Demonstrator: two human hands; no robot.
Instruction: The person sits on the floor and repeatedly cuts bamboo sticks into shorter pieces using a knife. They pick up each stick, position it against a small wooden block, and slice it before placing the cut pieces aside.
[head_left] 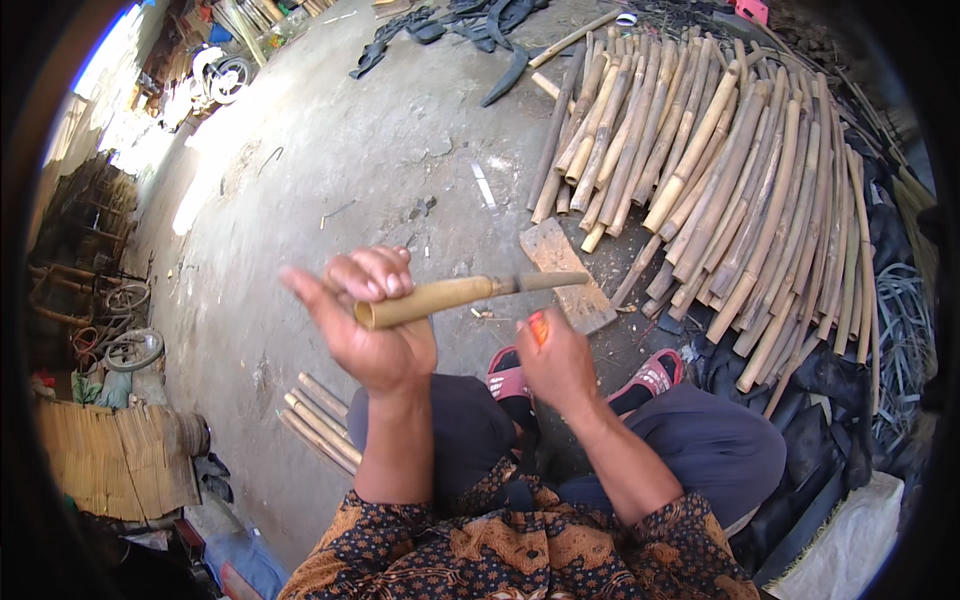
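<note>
My left hand is closed round a yellowish bamboo piece, with its thumb sticking out to the left. The hollow, open end of the bamboo faces left. Past a joint, a darker, narrower, tapering part extends to the right; whether this is more bamboo or a blade I cannot tell. Just below it, my right hand is closed in a fist round an orange handle, and the rest of that tool is not clear. Behind the hands, a worn wooden block lies on the floor.
A large heap of bamboo poles covers the floor at the right, with dark rubber strips beside it. A few bamboo sticks lie by my left knee. My sandalled feet are below the block. Bundled slats stand far left.
</note>
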